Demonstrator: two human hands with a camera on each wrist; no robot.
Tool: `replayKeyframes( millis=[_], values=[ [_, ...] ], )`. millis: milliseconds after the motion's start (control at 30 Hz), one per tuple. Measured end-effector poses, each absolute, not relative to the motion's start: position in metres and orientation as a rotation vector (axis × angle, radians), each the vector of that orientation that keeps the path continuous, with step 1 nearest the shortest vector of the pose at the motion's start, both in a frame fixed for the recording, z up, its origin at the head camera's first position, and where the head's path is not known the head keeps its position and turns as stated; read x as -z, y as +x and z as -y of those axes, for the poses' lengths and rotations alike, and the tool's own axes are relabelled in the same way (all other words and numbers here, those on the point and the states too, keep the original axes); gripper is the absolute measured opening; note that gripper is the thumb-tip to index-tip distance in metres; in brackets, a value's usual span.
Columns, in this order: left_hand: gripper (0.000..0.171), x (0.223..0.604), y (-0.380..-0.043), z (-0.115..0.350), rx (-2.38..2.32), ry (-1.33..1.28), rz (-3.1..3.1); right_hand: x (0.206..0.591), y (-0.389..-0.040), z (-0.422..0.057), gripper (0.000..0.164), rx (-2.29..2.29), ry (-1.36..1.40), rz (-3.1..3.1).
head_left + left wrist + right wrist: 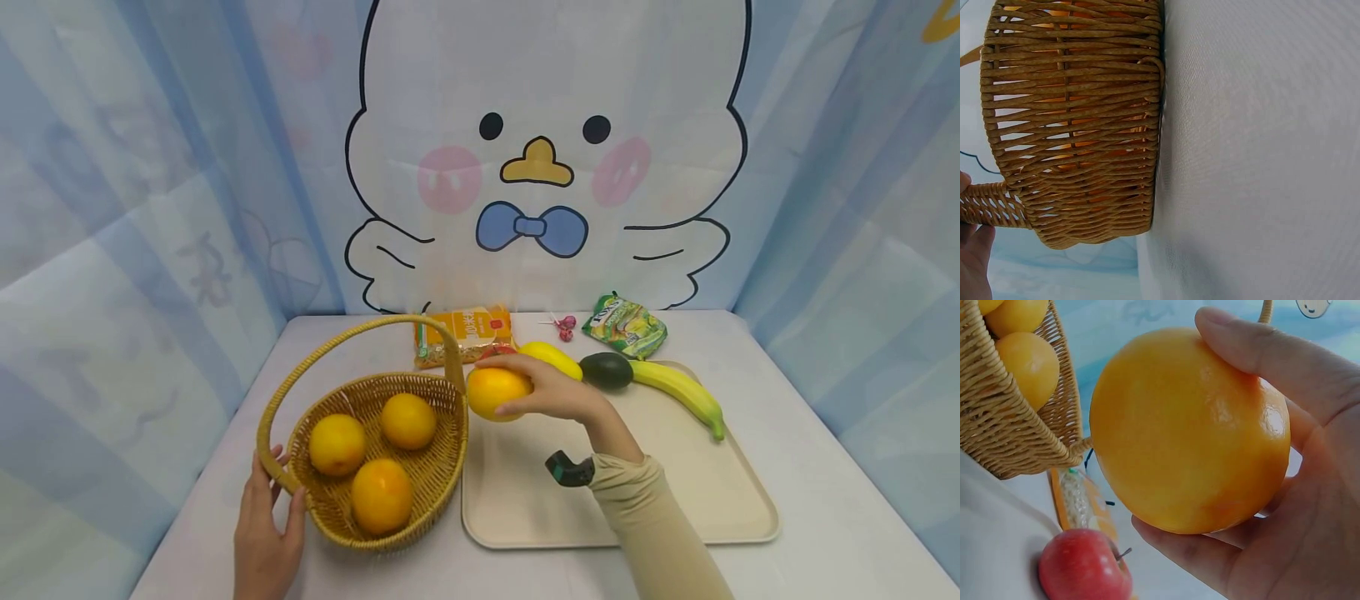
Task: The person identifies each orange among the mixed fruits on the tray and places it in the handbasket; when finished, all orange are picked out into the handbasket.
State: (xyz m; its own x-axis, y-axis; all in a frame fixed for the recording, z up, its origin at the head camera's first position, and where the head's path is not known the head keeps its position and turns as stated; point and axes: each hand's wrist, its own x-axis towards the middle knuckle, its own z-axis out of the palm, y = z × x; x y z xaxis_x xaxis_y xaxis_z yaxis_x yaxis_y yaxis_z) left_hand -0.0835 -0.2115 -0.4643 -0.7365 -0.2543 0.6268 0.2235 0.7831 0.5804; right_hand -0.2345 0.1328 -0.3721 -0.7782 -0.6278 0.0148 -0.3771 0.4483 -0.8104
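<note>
My right hand grips an orange just right of the wicker basket's rim, above the tray's far left part. The right wrist view has this orange large, between thumb and fingers. Inside the wicker basket lie three more oranges. At the basket's near left side, my left hand holds the foot of the arched handle, thumb on one side and fingers on the other. Only the fingertips of that hand show in the left wrist view, at the handle.
A beige tray bears a banana, a dark green avocado-like fruit and a yellow fruit. A red apple is partly hidden in the head view. Behind lie a grain bag, lollipops and a green packet.
</note>
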Motion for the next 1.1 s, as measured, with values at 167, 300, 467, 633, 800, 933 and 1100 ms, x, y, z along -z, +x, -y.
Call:
replayKeyframes(
  millis=[167,300,467,633,800,933,1100],
  values=[
    [0.094,0.464,-0.083,0.211,0.854,0.034,2.251,0.367,-0.232,-0.129,0.057,1.226,-0.884,-2.424],
    [0.094,0.465,-0.083,0.212,0.857,0.028,2.248,0.364,-0.230,-0.127,0.057,1.217,-0.928,-2.425],
    [0.094,0.466,-0.084,0.213,0.851,0.011,2.239,0.360,-0.228,-0.124,0.057,1.201,-0.974,-2.429],
    [0.092,0.465,-0.084,0.213,0.847,-0.003,2.231,0.358,-0.226,-0.119,0.058,1.180,-1.008,-2.433],
    [0.092,0.464,-0.083,0.212,0.843,-0.002,2.231,0.356,-0.225,-0.113,0.058,1.189,-1.041,-2.401],
    [0.094,0.464,-0.083,0.212,0.843,-0.013,2.221,0.355,-0.225,-0.108,0.059,1.189,-1.093,-2.382],
    [0.094,0.464,-0.083,0.212,0.847,-0.013,2.221,0.355,-0.224,-0.101,0.060,1.196,-1.130,-2.326]
  ],
)
